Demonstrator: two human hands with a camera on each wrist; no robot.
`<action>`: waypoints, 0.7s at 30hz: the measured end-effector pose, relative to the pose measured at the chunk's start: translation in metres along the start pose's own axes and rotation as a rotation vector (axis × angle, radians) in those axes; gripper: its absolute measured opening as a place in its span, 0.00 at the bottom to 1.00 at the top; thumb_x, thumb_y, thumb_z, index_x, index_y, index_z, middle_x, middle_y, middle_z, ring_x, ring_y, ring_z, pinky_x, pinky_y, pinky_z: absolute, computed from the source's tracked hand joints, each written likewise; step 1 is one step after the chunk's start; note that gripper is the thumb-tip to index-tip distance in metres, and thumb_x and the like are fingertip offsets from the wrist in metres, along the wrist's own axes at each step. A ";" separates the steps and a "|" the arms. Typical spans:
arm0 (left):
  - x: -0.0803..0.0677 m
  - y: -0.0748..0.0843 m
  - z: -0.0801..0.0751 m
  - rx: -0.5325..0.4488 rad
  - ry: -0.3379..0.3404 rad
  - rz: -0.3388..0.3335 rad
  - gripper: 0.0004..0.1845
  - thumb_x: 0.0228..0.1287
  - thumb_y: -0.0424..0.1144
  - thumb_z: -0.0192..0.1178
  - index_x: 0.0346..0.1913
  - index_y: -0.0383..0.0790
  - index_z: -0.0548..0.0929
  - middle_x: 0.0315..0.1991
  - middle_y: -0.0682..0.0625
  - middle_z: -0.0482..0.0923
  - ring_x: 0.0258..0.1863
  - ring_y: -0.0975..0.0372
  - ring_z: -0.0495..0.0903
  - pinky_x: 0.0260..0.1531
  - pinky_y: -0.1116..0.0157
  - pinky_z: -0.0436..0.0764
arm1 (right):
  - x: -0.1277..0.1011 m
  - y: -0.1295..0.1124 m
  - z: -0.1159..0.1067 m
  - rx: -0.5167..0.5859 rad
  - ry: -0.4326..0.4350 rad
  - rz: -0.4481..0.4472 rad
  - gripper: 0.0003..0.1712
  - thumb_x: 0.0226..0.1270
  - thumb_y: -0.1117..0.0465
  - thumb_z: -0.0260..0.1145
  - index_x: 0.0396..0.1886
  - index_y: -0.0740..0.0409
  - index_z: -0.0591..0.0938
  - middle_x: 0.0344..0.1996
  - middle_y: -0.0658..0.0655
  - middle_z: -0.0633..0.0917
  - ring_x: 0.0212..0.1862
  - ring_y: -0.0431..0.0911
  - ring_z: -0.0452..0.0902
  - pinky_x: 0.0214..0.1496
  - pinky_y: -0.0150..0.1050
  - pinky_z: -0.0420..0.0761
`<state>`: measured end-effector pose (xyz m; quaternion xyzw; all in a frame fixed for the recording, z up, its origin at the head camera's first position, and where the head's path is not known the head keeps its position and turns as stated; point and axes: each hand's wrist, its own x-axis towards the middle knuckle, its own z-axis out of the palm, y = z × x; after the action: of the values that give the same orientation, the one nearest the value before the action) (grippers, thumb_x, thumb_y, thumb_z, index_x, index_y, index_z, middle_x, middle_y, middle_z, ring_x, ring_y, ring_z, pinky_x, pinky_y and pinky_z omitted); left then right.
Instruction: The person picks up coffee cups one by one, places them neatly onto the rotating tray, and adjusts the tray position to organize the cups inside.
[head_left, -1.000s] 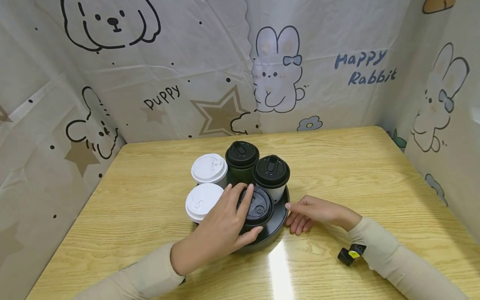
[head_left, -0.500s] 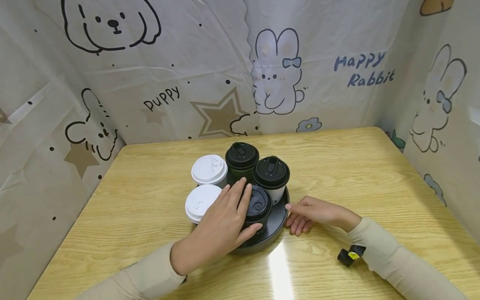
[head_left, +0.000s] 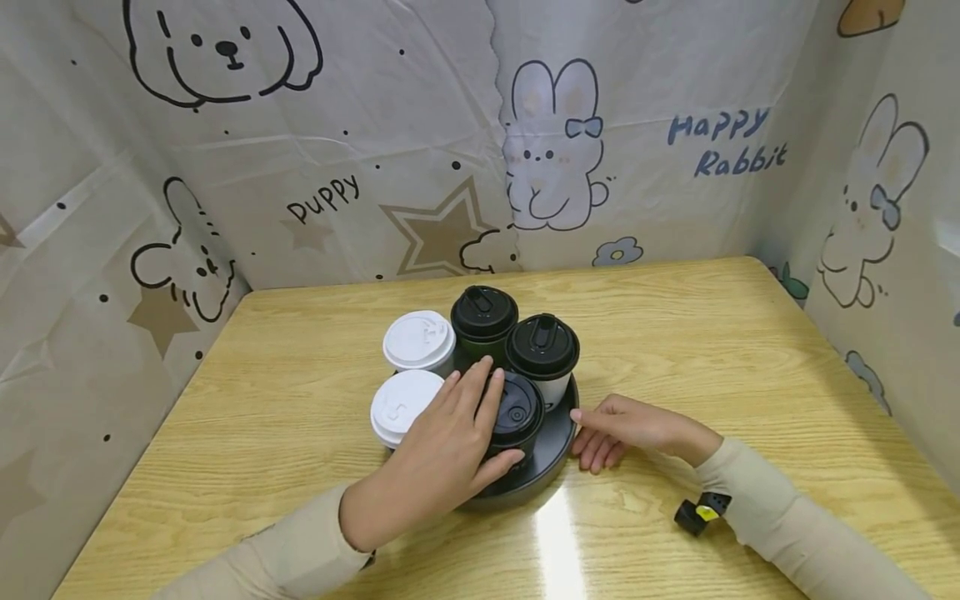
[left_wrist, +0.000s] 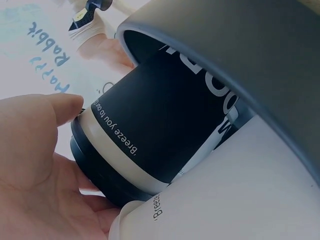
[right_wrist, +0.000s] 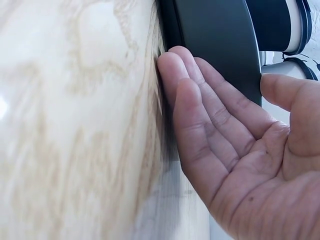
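A round dark tray (head_left: 517, 496) holds several lidded paper coffee cups in a ring. My left hand (head_left: 442, 442) lies across the near black-lidded coffee cup (head_left: 517, 408), thumb on its near side and fingers over the far side of its lid. In the left wrist view, that cup's dark sleeve (left_wrist: 145, 110) carries white lettering, and the thumb meets the lid's edge. My right hand (head_left: 633, 429) is at the tray's right side. In the right wrist view, its relaxed fingers (right_wrist: 215, 115) lie along the tray's outer wall (right_wrist: 215, 40), with the thumb at the rim.
Two white-lidded cups (head_left: 405, 408) stand on the tray's left. Two more black-lidded cups, one green (head_left: 483, 312) and one white (head_left: 543, 346), stand at its back and right. The wooden table (head_left: 262, 400) is enclosed by printed curtains (head_left: 337, 108).
My left hand has shifted slightly left, and the near black-lidded cup has moved a little left with it. The right hand stays at the tray's side.
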<state>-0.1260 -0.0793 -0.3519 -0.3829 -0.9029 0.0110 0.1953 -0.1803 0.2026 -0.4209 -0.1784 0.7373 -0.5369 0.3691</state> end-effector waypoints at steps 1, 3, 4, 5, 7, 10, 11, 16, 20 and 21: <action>0.000 0.000 -0.001 0.001 -0.003 -0.002 0.46 0.62 0.62 0.57 0.67 0.24 0.65 0.67 0.29 0.61 0.67 0.46 0.63 0.64 0.50 0.67 | 0.000 0.000 0.000 -0.002 -0.002 -0.001 0.33 0.78 0.48 0.46 0.39 0.74 0.83 0.30 0.64 0.87 0.30 0.45 0.85 0.30 0.35 0.82; 0.000 0.000 -0.002 -0.001 -0.017 -0.007 0.46 0.62 0.63 0.57 0.67 0.25 0.65 0.68 0.29 0.60 0.68 0.46 0.63 0.64 0.50 0.67 | 0.000 -0.002 0.000 -0.010 -0.002 -0.005 0.33 0.78 0.49 0.46 0.39 0.75 0.83 0.29 0.65 0.87 0.30 0.45 0.85 0.30 0.34 0.82; 0.000 0.001 -0.002 -0.004 -0.029 -0.011 0.46 0.62 0.63 0.56 0.68 0.25 0.64 0.68 0.30 0.59 0.68 0.46 0.62 0.64 0.50 0.66 | -0.001 -0.002 0.000 -0.018 -0.001 -0.008 0.33 0.78 0.49 0.45 0.39 0.75 0.83 0.29 0.65 0.87 0.30 0.45 0.85 0.30 0.34 0.82; 0.000 0.001 -0.004 -0.013 -0.043 -0.015 0.47 0.63 0.63 0.55 0.69 0.25 0.63 0.69 0.30 0.57 0.69 0.46 0.61 0.64 0.50 0.66 | -0.001 -0.003 0.000 -0.027 0.000 -0.013 0.32 0.79 0.49 0.45 0.39 0.75 0.83 0.29 0.65 0.87 0.30 0.45 0.85 0.30 0.35 0.82; 0.000 0.000 -0.006 -0.037 -0.078 -0.019 0.47 0.64 0.65 0.53 0.71 0.27 0.59 0.71 0.31 0.53 0.71 0.46 0.58 0.64 0.49 0.66 | -0.002 -0.004 0.001 -0.049 0.002 -0.025 0.32 0.79 0.50 0.45 0.39 0.75 0.83 0.30 0.65 0.87 0.30 0.46 0.85 0.31 0.35 0.83; 0.002 -0.007 -0.012 -0.114 -0.117 -0.021 0.48 0.66 0.66 0.48 0.74 0.31 0.53 0.75 0.34 0.44 0.74 0.47 0.50 0.66 0.48 0.63 | -0.003 -0.006 0.000 -0.075 0.007 -0.034 0.31 0.79 0.50 0.45 0.40 0.74 0.84 0.31 0.65 0.87 0.32 0.48 0.85 0.32 0.37 0.83; 0.002 -0.010 -0.015 -0.151 -0.125 -0.023 0.48 0.66 0.66 0.47 0.75 0.33 0.51 0.76 0.36 0.41 0.74 0.48 0.48 0.67 0.47 0.61 | -0.003 -0.007 -0.001 -0.086 0.012 -0.036 0.31 0.79 0.50 0.45 0.40 0.74 0.84 0.31 0.65 0.87 0.33 0.49 0.85 0.33 0.38 0.84; 0.003 -0.043 -0.032 -0.292 -0.104 -0.075 0.46 0.68 0.66 0.44 0.77 0.42 0.41 0.77 0.45 0.31 0.76 0.51 0.35 0.70 0.45 0.51 | -0.014 -0.017 -0.016 -0.204 0.100 -0.083 0.29 0.79 0.51 0.46 0.46 0.72 0.82 0.39 0.66 0.86 0.43 0.55 0.84 0.42 0.45 0.83; 0.000 -0.080 -0.040 -0.312 -0.038 -0.173 0.45 0.69 0.63 0.47 0.77 0.44 0.41 0.77 0.46 0.30 0.75 0.48 0.33 0.70 0.43 0.45 | -0.029 -0.027 -0.031 -0.357 0.257 -0.184 0.26 0.79 0.53 0.45 0.60 0.70 0.74 0.56 0.68 0.78 0.58 0.61 0.74 0.55 0.53 0.77; -0.001 -0.090 -0.040 -0.309 -0.030 -0.200 0.45 0.69 0.62 0.48 0.77 0.45 0.41 0.77 0.46 0.29 0.75 0.47 0.32 0.70 0.43 0.44 | -0.033 -0.030 -0.034 -0.390 0.305 -0.203 0.27 0.79 0.53 0.46 0.64 0.69 0.71 0.60 0.68 0.75 0.61 0.62 0.71 0.58 0.56 0.74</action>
<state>-0.1723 -0.1488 -0.2998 -0.3163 -0.9302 -0.1416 0.1208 -0.1878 0.2363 -0.3765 -0.2363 0.8524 -0.4395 0.1565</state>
